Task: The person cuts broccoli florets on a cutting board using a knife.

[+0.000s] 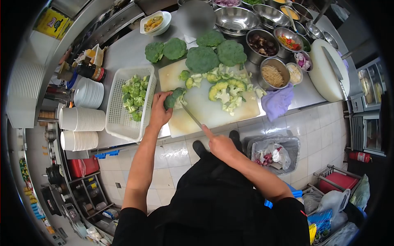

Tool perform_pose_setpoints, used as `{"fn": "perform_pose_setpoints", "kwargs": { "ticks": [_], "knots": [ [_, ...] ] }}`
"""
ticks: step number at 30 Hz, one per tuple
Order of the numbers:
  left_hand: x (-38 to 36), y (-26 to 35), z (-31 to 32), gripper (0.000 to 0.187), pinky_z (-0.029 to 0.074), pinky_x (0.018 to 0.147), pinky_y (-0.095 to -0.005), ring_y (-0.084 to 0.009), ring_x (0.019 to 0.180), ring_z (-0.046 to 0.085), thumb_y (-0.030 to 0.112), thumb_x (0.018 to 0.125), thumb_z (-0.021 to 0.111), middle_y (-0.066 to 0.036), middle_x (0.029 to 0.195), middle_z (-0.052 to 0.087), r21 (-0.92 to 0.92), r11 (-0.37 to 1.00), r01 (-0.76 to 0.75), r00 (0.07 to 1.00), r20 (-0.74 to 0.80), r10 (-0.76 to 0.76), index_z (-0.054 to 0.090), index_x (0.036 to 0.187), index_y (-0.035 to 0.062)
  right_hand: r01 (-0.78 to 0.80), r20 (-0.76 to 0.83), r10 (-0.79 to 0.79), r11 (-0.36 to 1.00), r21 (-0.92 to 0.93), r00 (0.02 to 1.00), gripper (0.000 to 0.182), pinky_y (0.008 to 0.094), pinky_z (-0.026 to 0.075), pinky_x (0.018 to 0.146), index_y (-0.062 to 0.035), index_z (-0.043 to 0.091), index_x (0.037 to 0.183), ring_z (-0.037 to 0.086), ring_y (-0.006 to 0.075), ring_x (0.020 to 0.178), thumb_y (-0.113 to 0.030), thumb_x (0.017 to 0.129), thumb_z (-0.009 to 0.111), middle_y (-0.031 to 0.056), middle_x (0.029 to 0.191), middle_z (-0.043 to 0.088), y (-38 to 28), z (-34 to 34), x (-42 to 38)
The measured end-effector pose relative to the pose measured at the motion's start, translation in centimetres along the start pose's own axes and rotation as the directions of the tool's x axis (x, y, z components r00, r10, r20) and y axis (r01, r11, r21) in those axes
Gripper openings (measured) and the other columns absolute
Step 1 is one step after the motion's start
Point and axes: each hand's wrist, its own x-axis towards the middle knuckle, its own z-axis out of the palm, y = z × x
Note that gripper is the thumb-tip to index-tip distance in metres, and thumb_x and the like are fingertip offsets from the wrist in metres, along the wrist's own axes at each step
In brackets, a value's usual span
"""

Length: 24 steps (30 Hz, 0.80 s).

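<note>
My left hand [160, 110] is closed around a broccoli piece [178, 97] at the left side of the white cutting board [193, 127]. In my right hand [221, 144] is a knife [192, 115], its blade tip against the pale stem side of that piece. Cut broccoli florets [230, 92] lie spread over the board's right half. Behind them, whole broccoli heads [202, 60] rest on the board's back edge and the counter. To the left of my left hand, a white plastic basket [115, 96] holds small green florets [134, 94].
Metal bowls [236, 20] of cut ingredients crowd the back right, beside a purple cloth [277, 101]. A round white board [326, 71] with a cleaver [332, 61] stands further right. Stacked white bowls [82, 119] line the left. A lined bin [274, 153] stands on the floor.
</note>
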Motion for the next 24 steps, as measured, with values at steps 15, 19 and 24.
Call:
{"fn": "perform_pose_setpoints", "kwargs": {
  "ticks": [15,19,24],
  "knots": [
    [-0.9,2.0,2.0,0.071,0.046,0.095,-0.0443,-0.0385,0.106,0.051,0.006,0.065,0.072,-0.022,0.112,0.049,0.253,0.956,0.147,0.989,-0.066,-0.134,0.062,0.135,0.0133,0.010,-0.111,-0.024,0.992,-0.127,0.994,0.072,0.0527,0.055,0.061,-0.0114,0.032,0.157,0.067,0.0406,0.063,-0.007,0.089,0.057,0.0228,0.073,0.067,-0.9,0.3,-2.8],
    [-0.3,3.8,1.4,0.084,0.045,0.098,-0.0442,-0.0399,0.113,0.048,0.007,0.064,0.076,-0.024,0.120,0.045,0.325,0.929,0.180,0.975,0.068,-0.213,0.055,0.145,0.0173,-0.040,-0.042,0.034,0.989,-0.146,0.999,0.069,0.0531,0.055,0.065,-0.0115,0.034,0.156,0.067,0.0420,0.066,-0.007,0.090,0.054,0.0236,0.074,0.067,-1.1,1.0,-1.2],
    [-1.8,0.8,1.5,0.089,0.041,0.106,-0.0451,-0.0435,0.127,0.043,0.008,0.066,0.076,-0.026,0.137,0.042,0.288,0.954,-0.086,0.995,0.081,0.066,0.047,0.150,0.0155,-0.023,-0.169,0.046,0.991,0.132,0.985,0.063,0.0548,0.054,0.067,-0.0118,0.042,0.152,0.065,0.0447,0.070,-0.011,0.091,0.055,0.0250,0.076,0.066,1.7,-4.1,-0.8]
  ]
}}
